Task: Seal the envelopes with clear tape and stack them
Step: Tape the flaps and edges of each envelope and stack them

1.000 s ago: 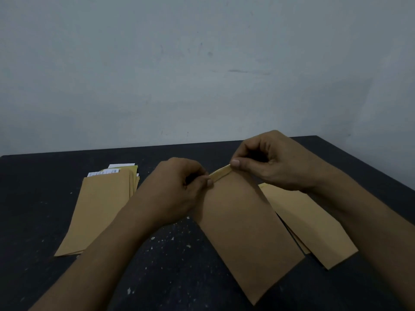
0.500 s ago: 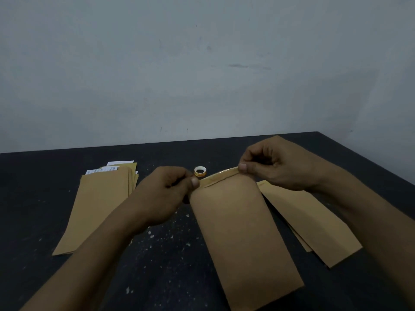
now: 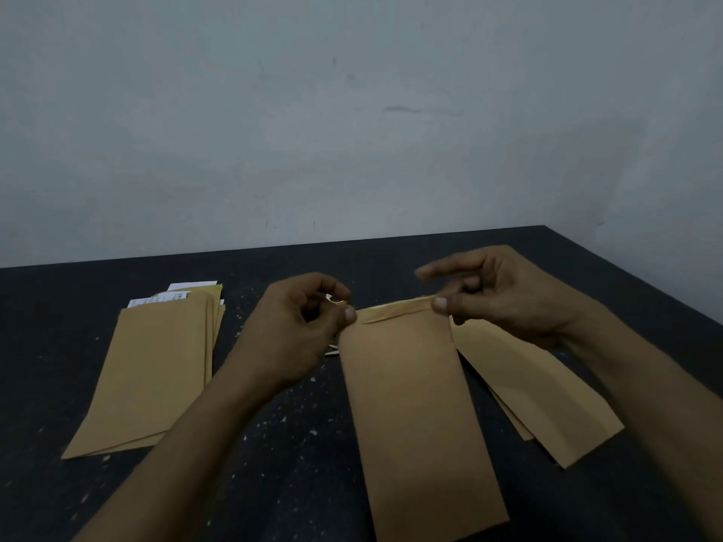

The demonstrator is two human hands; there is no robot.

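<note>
Envelope (image 3: 414,404): flap now folded down, untaped.
Mid-counter (image 3: 58,346), between left pile (image 3: 156,369) and right pile (image 3: 528,385). Left hand (image 3: 297,330) pinches the flap's left corner, right hand (image 3: 504,295) the right corner, forefinger lifted. The flap stood raised a second ago. A tape roll (image 3: 336,300) now shows behind the left hand. Taping looks next.

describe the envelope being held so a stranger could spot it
On the dark table, look between the left stack and the right pile. The single brown envelope there is the only one with its top flap corners pinched by the left hand and the right hand.
</note>
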